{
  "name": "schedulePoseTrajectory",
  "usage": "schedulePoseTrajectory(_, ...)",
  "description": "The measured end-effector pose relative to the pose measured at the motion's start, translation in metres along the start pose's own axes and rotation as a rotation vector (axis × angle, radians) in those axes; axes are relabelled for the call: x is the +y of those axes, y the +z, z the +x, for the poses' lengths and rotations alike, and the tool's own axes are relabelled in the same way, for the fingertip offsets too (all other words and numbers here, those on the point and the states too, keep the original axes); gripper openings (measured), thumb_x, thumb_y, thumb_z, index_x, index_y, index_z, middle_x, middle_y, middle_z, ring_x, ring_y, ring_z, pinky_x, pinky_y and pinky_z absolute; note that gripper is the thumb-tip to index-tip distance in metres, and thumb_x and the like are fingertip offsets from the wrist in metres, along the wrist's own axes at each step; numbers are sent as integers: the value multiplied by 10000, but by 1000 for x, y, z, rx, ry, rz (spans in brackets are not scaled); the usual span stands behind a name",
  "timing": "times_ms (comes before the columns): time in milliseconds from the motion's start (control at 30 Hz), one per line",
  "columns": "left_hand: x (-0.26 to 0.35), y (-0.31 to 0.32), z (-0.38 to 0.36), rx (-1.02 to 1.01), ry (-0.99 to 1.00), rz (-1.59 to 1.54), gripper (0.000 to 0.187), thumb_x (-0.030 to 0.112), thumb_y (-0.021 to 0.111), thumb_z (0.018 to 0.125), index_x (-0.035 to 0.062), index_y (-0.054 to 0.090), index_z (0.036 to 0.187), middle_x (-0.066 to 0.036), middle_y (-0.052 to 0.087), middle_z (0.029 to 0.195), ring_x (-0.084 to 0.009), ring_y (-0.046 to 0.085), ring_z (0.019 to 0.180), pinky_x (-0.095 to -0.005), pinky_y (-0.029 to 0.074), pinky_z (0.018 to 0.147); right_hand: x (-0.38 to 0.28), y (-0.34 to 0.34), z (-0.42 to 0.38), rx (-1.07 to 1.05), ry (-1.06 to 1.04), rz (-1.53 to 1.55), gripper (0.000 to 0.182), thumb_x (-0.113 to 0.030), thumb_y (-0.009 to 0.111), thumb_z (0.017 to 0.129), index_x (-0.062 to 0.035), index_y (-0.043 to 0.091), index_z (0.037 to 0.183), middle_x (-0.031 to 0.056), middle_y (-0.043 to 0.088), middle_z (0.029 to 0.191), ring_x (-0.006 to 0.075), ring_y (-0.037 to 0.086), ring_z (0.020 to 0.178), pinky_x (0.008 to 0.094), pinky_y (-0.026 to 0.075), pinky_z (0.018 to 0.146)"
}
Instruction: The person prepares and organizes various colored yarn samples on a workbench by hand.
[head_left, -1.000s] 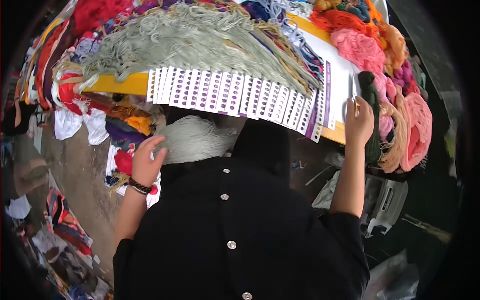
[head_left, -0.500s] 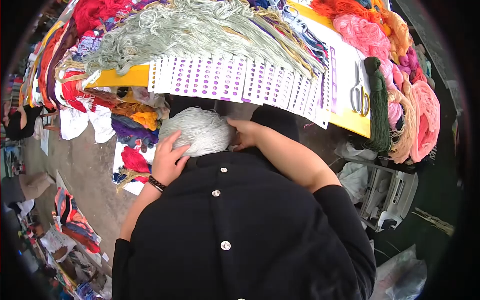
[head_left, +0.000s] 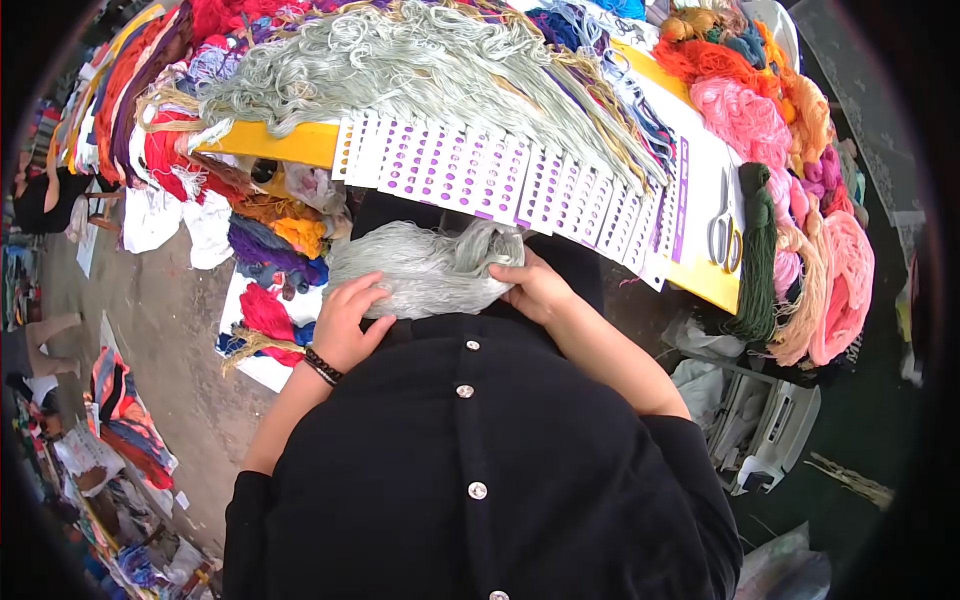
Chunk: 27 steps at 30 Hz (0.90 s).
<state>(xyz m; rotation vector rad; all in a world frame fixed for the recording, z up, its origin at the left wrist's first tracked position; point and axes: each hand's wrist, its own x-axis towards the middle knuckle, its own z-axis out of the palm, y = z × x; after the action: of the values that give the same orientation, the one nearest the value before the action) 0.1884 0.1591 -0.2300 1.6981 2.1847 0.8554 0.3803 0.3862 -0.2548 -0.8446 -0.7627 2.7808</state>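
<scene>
A silvery-grey skein of thread [head_left: 415, 265] rests on my lap, just below the table edge. Its right end is folded over into a loop. My right hand [head_left: 537, 288] grips that looped end, thumb on top and the other fingers partly hidden. On the near left side of the skein lies my left hand [head_left: 350, 320], fingers apart and resting against the strands. A dark beaded bracelet [head_left: 322, 366] circles the left wrist.
The yellow-edged table [head_left: 268, 139] ahead bears pale green-grey thread [head_left: 390, 75] and white cards with purple dots [head_left: 450, 165]. Scissors [head_left: 718, 228] lie by a dark green skein [head_left: 757, 255] and pink skeins [head_left: 845, 285]. More coloured yarn [head_left: 268, 315] lies at the lower left.
My right hand has shifted right and now holds the skein's end, which has opened into a folded loop. The rounded bundle looks longer. My left hand has slid slightly down and right.
</scene>
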Motion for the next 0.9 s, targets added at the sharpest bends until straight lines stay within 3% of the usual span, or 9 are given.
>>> schedulePoseTrajectory(233,34,-8,36,74,84,-169,187,174,593,824,38,620,950,-96,646,970,-278,598,910,-358,458,809,-9,43,-29,-152,-75,-276,580,89,586,761,-60,383,1283,70,574,1148,158,517,1099,292,400,952)
schedulePoseTrajectory(300,50,-15,46,-29,-114,-324,196,171,552,853,15,636,938,-113,654,896,-301,611,849,-352,471,773,-15,63,-33,-184,-109,-330,576,96,588,752,-56,385,1269,61,569,1135,145,524,1068,279,411,928)
schedulePoseTrajectory(400,52,-7,51,18,-100,-611,378,293,430,950,-28,629,962,-143,651,838,-246,630,793,-322,471,728,-21,91,-32,-266,-213,-466,584,72,609,752,-30,367,1273,56,559,1108,147,525,1047,278,411,917)
schedulePoseTrajectory(500,46,-13,42,-208,-277,-935,478,401,389,962,-16,591,1081,-79,632,974,-158,579,937,-297,443,825,-23,120,-35,-222,-499,-1080,693,-153,691,773,14,304,1323,175,549,1111,267,537,1055,328,416,910)
schedulePoseTrajectory(600,58,-17,42,-105,-349,-1509,442,319,518,918,-5,477,1217,-80,590,1075,-161,538,1055,-280,393,939,-27,151,-48,-292,-580,-1439,640,-158,672,809,2,336,1330,213,572,1044,261,596,917,323,471,783)
schedulePoseTrajectory(667,67,-37,42,-152,-381,-1430,415,138,562,850,10,458,1231,-89,592,1067,-178,589,954,-309,463,851,-44,166,-58,-240,-450,-1566,467,-146,669,810,3,487,1214,167,627,877,187,632,740,291,491,644)
schedulePoseTrajectory(733,69,-51,43,-256,-393,-1413,392,47,536,798,12,493,1186,-89,600,1040,-164,618,792,-306,510,720,-47,165,-55,-49,-703,-1442,254,-169,668,790,-22,622,992,103,619,660,222,617,569,316,479,518)
schedulePoseTrajectory(800,68,-63,43,-261,-201,-1238,475,45,566,742,7,475,1206,-84,592,959,-168,619,802,-312,516,696,-54,161,-47,9,-716,-1493,229,-179,682,775,-37,642,951,101,634,720,228,621,617,319,488,558)
schedulePoseTrajectory(900,79,-65,32,-226,-285,-1104,472,37,596,728,18,471,1183,-73,583,929,-151,613,781,-303,520,666,-55,167,-40,-172,-967,-1544,248,-126,663,791,-20,629,1013,144,619,1005,289,591,926,353,472,777)
